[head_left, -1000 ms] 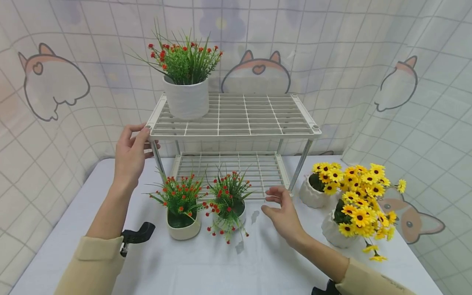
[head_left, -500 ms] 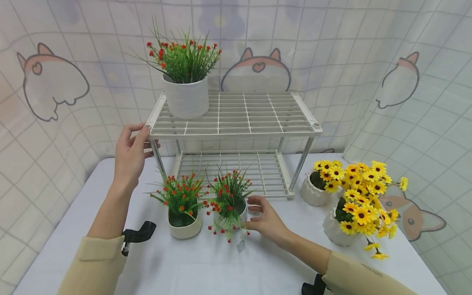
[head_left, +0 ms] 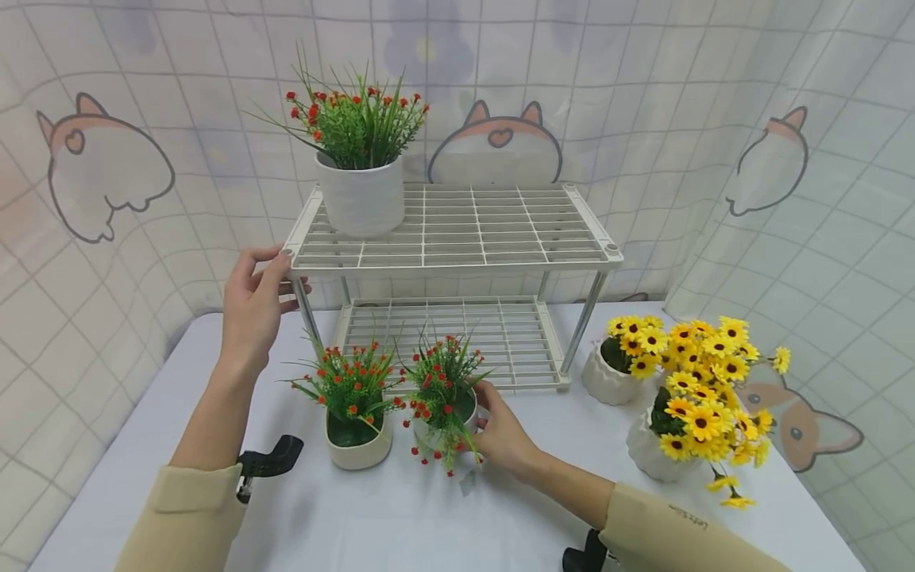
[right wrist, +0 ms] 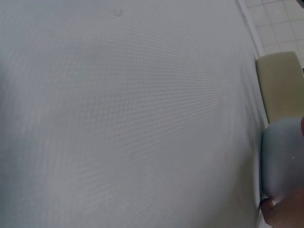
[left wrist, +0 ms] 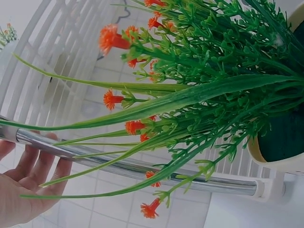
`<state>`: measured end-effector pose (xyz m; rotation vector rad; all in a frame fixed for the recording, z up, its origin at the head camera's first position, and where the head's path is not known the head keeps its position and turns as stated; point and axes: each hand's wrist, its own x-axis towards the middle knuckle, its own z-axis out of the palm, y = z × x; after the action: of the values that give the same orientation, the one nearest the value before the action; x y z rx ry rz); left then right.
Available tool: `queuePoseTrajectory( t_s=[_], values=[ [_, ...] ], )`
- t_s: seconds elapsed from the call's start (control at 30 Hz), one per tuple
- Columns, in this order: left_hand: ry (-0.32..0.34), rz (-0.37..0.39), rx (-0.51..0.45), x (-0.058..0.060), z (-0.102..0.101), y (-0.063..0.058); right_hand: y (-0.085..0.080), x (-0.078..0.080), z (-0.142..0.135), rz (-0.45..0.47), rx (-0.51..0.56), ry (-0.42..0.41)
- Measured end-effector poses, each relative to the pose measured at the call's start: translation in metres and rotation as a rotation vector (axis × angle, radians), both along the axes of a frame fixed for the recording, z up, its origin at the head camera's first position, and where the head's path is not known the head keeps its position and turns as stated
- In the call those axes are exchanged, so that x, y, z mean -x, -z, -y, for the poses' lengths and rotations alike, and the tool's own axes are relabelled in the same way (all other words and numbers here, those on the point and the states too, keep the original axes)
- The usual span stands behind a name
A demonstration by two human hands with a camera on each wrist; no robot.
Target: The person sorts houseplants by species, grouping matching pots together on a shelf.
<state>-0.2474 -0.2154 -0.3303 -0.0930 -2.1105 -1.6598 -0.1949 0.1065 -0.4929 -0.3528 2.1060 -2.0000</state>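
My left hand [head_left: 253,298] holds the front left corner of a white two-tier wire rack [head_left: 457,262], thumb on the upper shelf's edge. In the left wrist view its fingers [left wrist: 40,164] lie behind the chrome post [left wrist: 118,166]. My right hand [head_left: 500,429] grips the right side of a white pot with a red-flowered plant [head_left: 439,385] on the table before the rack; foliage hides part of its rim. At the right wrist view's edge, the thumb [right wrist: 268,211] is against this pot [right wrist: 282,156]. A cream pot with a red-flowered plant [head_left: 357,454] stands just left of it.
A larger white pot of red flowers [head_left: 363,199] stands on the upper shelf's left end. At the table's right are two white pots [head_left: 611,381] with yellow daisies [head_left: 700,397]. A patterned curtain [head_left: 643,79] hangs behind the white-covered table [head_left: 372,532].
My right hand has moved left from beside the rack's front right and taken hold of the white pot. The left hand stays at the rack's corner.
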Motion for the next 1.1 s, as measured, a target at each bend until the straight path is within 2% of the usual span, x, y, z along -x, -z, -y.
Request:
queuePoseTrajectory(
  t_s=[0.07, 0.37, 0.6, 0.87, 1.1],
  values=[
    [0.004, 0.001, -0.003, 0.0, 0.0, 0.0, 0.0, 0.0, 0.0, -0.019, -0.036, 0.018],
    [0.001, 0.015, 0.002, 0.0, -0.002, -0.001, -0.007, -0.006, -0.009, -0.053, -0.081, 0.067],
    [-0.006, 0.012, 0.013, 0.0, -0.001, -0.001, -0.024, -0.007, -0.023, -0.055, -0.132, 0.074],
    [0.011, 0.008, 0.014, -0.001, 0.0, -0.001, -0.044, -0.016, -0.036, 0.005, -0.155, 0.078],
    [0.005, 0.008, 0.011, -0.001, -0.001, -0.002, -0.069, -0.028, -0.04, -0.047, -0.149, 0.109]
  ],
)
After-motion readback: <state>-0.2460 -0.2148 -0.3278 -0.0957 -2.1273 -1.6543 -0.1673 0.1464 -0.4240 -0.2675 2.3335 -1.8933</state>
